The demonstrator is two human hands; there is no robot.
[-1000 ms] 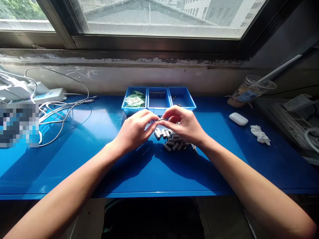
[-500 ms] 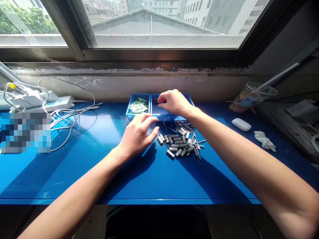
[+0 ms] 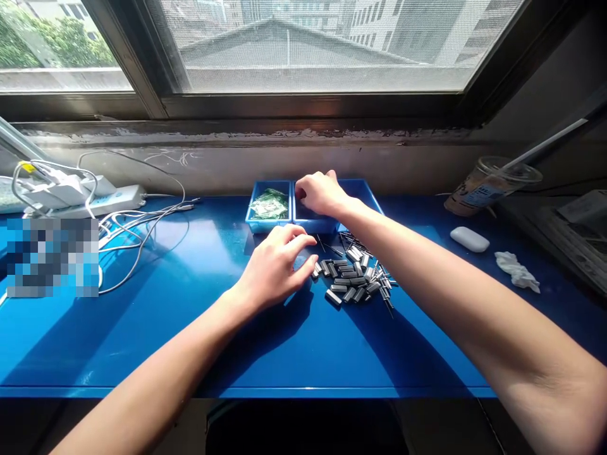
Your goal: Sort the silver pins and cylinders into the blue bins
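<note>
My right hand [image 3: 322,193] reaches down into the middle blue bin [image 3: 315,226], its fingers curled and the fingertips hidden below the knuckles. What it holds, if anything, cannot be seen. My left hand [image 3: 277,262] hovers over the desk with thumb and fingers apart, holding nothing. Just right of its thumb lies a loose pile of short grey metal blocks [image 3: 348,273]. Thin metal rods [image 3: 385,287] lie scattered along the pile's right side and behind it. Green packets [image 3: 269,203] fill the left blue bin [image 3: 251,224]. My right forearm partly covers the right blue bin [image 3: 360,188].
White cables [image 3: 137,221] and a power strip [image 3: 118,199] occupy the left of the blue desk [image 3: 156,341]. To the right are a plastic cup with a straw [image 3: 486,189], a white earbud case [image 3: 469,239] and a crumpled tissue [image 3: 516,272]. A window stands behind the bins.
My right hand has sunk lower into the middle bin, and the red thing at its fingertips is out of sight. The whole view has shifted slightly. My left hand stays open near the pile.
</note>
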